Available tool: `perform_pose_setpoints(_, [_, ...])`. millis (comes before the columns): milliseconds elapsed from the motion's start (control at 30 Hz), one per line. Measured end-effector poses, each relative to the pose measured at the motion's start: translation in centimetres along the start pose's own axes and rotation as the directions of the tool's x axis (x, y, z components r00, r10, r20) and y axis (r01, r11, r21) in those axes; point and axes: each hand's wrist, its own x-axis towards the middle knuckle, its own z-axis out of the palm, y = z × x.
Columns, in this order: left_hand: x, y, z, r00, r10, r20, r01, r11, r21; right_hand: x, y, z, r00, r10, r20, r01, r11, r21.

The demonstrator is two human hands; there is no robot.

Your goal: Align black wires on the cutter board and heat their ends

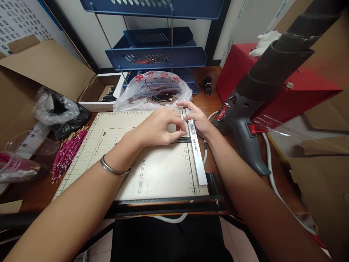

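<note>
Head view. We record: one paper cutter, a flat cream board with printed grid lines, lying on the brown wooden tabletop; along its right side, a long, smooth white bar lettered in black. Thin, straight black strands lie crosswise on the board, their ends at the bar. Left hand, with a polished metal bangle at the wrist: fingers curled into a loose ring just above the strands; we cannot tell whether they pinch any. Right hand: fingers bent and slightly spread at the bar's far end; we cannot tell how firmly they press. Beyond, we list a crinkled, translucent plastic bag with red print; at left, slender magenta rods with gold-coloured ends.
</note>
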Motion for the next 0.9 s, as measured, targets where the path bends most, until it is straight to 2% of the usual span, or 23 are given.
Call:
perform_pose_setpoints(333, [-0.1, -0.1, -0.1, 0.991, -0.047, 0.129, 0.052, 0.998, -0.037, 0.1, 0.0, -0.2, 1.000, -0.021, 0.011, 0.021, 1.000, -0.019])
perform_pose_setpoints(533, [-0.1, -0.4, -0.2, 0.994, -0.044, 0.095, 0.035, 0.995, 0.094, 0.0, -0.2, -0.1, 1.000, -0.024, 0.013, 0.025, 1.000, -0.008])
perform_pose_setpoints(700, [-0.3, -1.0, -0.3, 0.996, -0.081, 0.044, 0.069, 0.972, 0.226, 0.0, -0.2, 0.0, 1.000, -0.009, 0.003, 0.009, 1.000, -0.015])
perform_pose_setpoints(900, [-0.4, -1.4, -0.5, 0.995, -0.098, 0.023, 0.089, 0.959, 0.268, 0.0, -0.1, 0.1, 1.000, -0.007, 0.001, 0.007, 1.000, 0.005])
